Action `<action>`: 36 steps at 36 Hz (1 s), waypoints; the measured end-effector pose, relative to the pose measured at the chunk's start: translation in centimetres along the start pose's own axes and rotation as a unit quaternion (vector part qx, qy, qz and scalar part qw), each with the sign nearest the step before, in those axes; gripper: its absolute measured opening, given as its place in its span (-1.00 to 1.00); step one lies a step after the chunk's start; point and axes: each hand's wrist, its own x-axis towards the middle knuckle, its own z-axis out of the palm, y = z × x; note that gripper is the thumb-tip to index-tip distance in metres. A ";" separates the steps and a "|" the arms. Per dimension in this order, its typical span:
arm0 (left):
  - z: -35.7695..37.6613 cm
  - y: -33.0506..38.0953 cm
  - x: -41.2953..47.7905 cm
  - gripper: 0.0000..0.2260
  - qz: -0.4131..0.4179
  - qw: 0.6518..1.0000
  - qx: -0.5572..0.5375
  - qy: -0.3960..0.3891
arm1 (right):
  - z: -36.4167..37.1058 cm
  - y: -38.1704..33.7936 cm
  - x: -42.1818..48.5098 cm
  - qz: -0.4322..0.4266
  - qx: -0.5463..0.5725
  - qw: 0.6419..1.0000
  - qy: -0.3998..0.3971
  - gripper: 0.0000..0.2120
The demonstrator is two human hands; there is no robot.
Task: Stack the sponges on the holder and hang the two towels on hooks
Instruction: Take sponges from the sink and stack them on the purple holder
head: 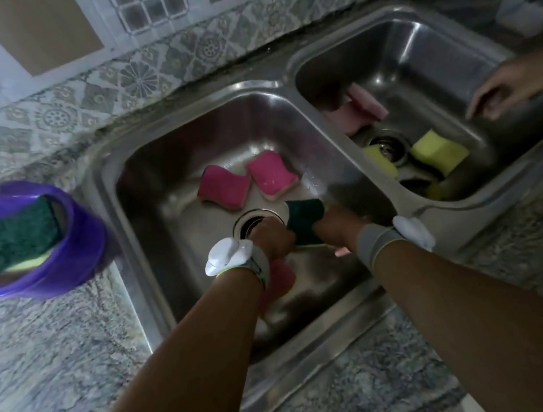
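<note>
no writing is legible. on the counter (58, 355) at left, a purple holder (74, 263) carries a green sponge (11, 236). in the left basin (152, 256), two pink sponges (248, 183); left hand (273, 240) and right hand (333, 225) both grip a dark green sponge (304, 218).

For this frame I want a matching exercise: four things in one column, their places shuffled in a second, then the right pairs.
Things:
1. purple holder
2. two pink sponges
3. yellow sponge
4. dark green sponge

Places:
A. on the floor of the right basin, beside its drain
B. on the counter, left of the sink
C. held between the left hand and the right hand, over the left basin
D. lying side by side on the floor of the left basin

Pairs: 1-B, 2-D, 3-A, 4-C
</note>
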 end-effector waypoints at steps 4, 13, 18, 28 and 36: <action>0.4 -0.7 0.5 -0.73 0.013 0.999 0.039 -0.006 | 0.3 0.3 -0.1 0.004 0.026 1.000 0.004 -0.68; 0.2 -2.4 2.3 -0.47 0.009 0.999 0.016 0.036 | 0.7 -0.1 -1.1 0.057 0.082 0.992 -0.080 -0.82; -0.1 -1.8 0.5 -0.71 0.015 0.999 0.005 0.040 | 1.3 -0.3 -1.1 0.046 0.000 0.996 -0.072 -0.77; 0.7 -2.4 0.7 -0.77 -0.056 0.998 -0.012 0.000 | 0.9 -1.2 0.6 -0.072 -0.109 0.991 0.031 -0.46; 1.0 -2.8 1.1 -0.77 0.005 0.999 0.033 0.017 | 1.4 -0.8 0.8 -0.060 -0.113 0.990 0.052 -0.59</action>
